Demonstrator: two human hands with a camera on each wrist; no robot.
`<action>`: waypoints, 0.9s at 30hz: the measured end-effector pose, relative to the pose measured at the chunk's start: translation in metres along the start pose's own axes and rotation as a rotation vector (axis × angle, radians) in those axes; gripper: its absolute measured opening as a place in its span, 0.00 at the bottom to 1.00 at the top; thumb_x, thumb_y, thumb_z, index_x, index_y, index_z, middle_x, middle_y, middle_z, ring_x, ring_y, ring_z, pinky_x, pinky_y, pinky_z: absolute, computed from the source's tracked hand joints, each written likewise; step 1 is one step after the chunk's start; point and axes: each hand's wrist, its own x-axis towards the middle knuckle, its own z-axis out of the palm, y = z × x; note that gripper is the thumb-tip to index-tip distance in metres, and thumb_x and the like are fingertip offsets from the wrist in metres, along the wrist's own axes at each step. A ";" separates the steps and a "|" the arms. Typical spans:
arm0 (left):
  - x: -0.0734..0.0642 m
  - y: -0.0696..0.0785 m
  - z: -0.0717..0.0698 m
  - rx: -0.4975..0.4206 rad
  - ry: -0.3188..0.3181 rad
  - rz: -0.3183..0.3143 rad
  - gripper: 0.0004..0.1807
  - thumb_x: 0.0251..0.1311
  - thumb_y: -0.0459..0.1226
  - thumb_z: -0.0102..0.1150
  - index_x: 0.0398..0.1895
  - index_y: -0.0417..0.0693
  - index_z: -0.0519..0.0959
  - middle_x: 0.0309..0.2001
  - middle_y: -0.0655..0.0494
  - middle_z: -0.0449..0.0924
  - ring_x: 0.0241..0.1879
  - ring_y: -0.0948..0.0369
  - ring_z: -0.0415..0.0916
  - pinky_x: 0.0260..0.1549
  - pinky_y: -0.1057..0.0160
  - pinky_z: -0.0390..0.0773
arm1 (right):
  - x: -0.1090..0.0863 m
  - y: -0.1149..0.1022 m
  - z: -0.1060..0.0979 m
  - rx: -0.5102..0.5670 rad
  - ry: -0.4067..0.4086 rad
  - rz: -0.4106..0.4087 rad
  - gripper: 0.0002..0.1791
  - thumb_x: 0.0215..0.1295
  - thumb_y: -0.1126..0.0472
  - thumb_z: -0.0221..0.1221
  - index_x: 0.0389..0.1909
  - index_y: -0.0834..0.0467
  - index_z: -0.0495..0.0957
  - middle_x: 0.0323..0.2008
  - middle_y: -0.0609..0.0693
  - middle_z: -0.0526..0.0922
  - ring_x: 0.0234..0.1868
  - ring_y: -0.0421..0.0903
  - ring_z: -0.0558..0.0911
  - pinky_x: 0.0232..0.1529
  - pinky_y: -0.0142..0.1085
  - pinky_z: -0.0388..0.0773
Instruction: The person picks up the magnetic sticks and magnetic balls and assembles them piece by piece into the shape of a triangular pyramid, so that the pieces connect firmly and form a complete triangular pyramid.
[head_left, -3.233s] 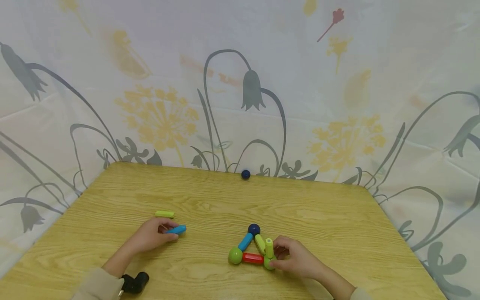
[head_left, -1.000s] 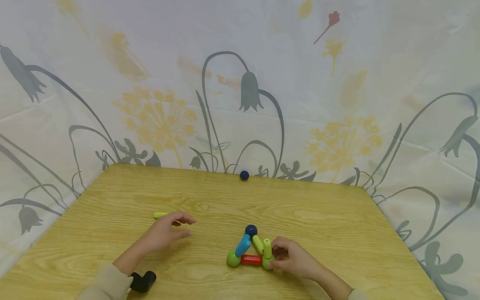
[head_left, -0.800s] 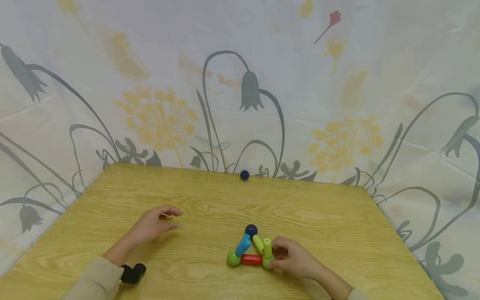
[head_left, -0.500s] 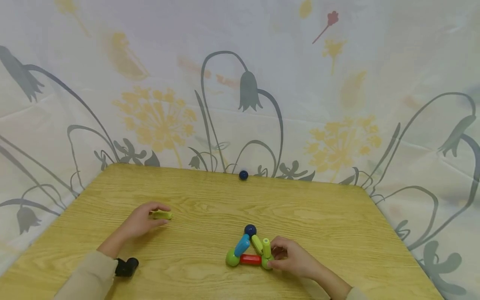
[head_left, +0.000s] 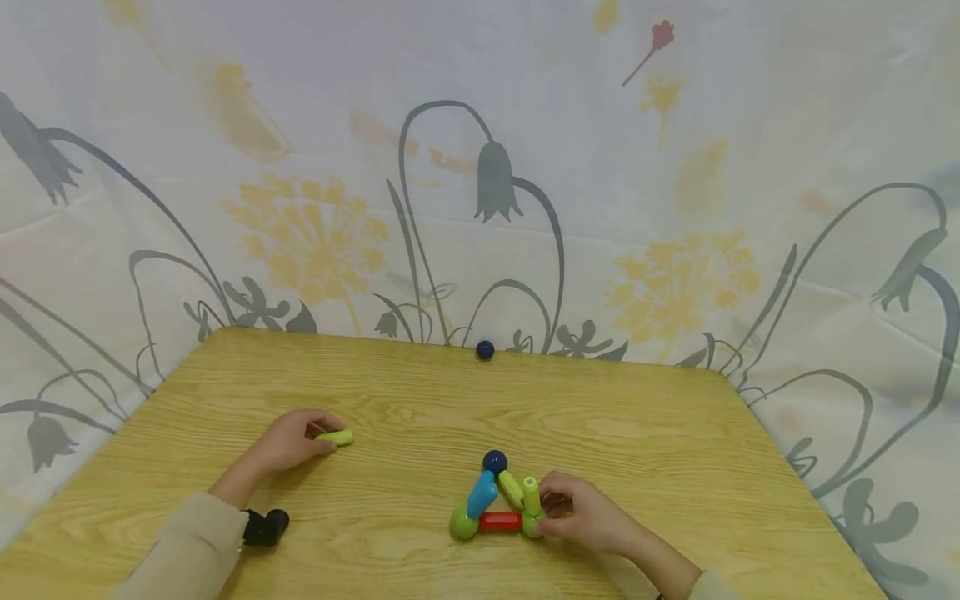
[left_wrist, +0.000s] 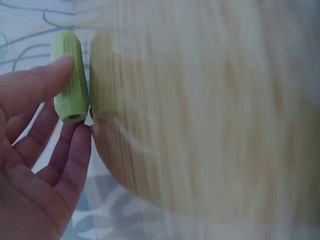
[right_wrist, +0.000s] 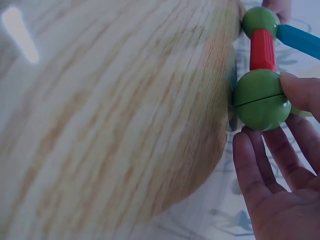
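In the head view my left hand (head_left: 296, 439) pinches a yellow-green rod (head_left: 335, 437) at the table's left. The left wrist view has the thumb on the ridged side of this rod (left_wrist: 71, 85) and fingers behind it. My right hand (head_left: 588, 512) holds the right green ball (head_left: 533, 523) of a triangle between thumb and fingers. A red rod (head_left: 500, 522) joins that ball to the left green ball (head_left: 464, 522). A dark blue ball (head_left: 495, 462) forms the far corner. A yellow-green rod (head_left: 531, 496) stands on the right ball; a blue rod (head_left: 483, 497) rises tilted from the left one.
Another dark blue ball (head_left: 485, 350) lies at the back edge of the wood-grain table (head_left: 600, 417). Behind it hangs a flower-printed sheet (head_left: 337, 125). A black device (head_left: 266, 528) is at the left wrist.
Earlier the left hand held a blue rod; that rod now stands on the left green ball. The left hand then moved left and took up the loose yellow-green rod. The right hand stays.
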 end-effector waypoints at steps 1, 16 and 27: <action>0.001 0.002 0.001 0.000 -0.007 0.003 0.13 0.57 0.30 0.61 0.46 0.35 0.78 0.43 0.42 0.77 0.40 0.47 0.74 0.39 0.50 0.74 | 0.000 0.000 0.000 -0.002 0.000 -0.003 0.10 0.57 0.63 0.65 0.38 0.61 0.77 0.39 0.51 0.74 0.40 0.41 0.77 0.41 0.32 0.76; 0.016 0.043 0.042 -0.054 -0.028 0.121 0.15 0.64 0.29 0.51 0.52 0.31 0.72 0.45 0.44 0.76 0.43 0.49 0.74 0.41 0.54 0.75 | 0.001 0.001 0.000 -0.062 0.018 -0.067 0.11 0.54 0.63 0.66 0.39 0.61 0.79 0.38 0.47 0.77 0.41 0.40 0.78 0.44 0.35 0.76; 0.020 0.080 0.077 -0.177 -0.094 0.203 0.12 0.66 0.32 0.50 0.51 0.36 0.72 0.45 0.49 0.76 0.45 0.50 0.73 0.44 0.56 0.74 | 0.010 0.000 -0.001 -0.172 0.023 -0.050 0.13 0.53 0.66 0.65 0.42 0.62 0.79 0.40 0.48 0.81 0.44 0.45 0.79 0.47 0.37 0.75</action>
